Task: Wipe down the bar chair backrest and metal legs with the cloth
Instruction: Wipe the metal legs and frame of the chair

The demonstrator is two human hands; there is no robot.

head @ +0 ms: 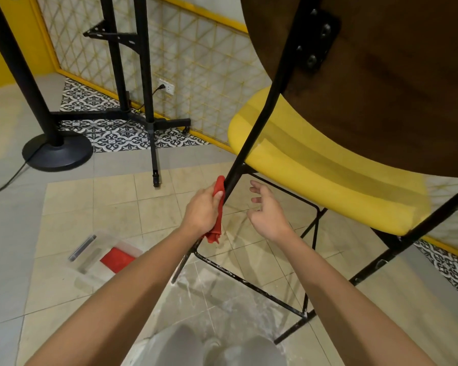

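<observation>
The bar chair fills the right side, with a dark brown wooden backrest [397,83] at top right and a yellow seat [328,167] below it. A black metal leg [259,122] runs down diagonally from the backrest toward the floor. My left hand [202,210] grips a red cloth [218,207] wrapped against this leg, just below seat level. My right hand [267,210] hovers to the right of the leg, fingers loosely spread, holding nothing. A scuffed black footrest bar [249,282] crosses between the legs below my hands.
A clear plastic bin [101,257] holding another red cloth lies on the tiled floor at left. A black round-based pole [56,151] and a black wheeled stand [154,122] are behind it, by a patterned wall with a socket [167,87]. A cable trails at far left.
</observation>
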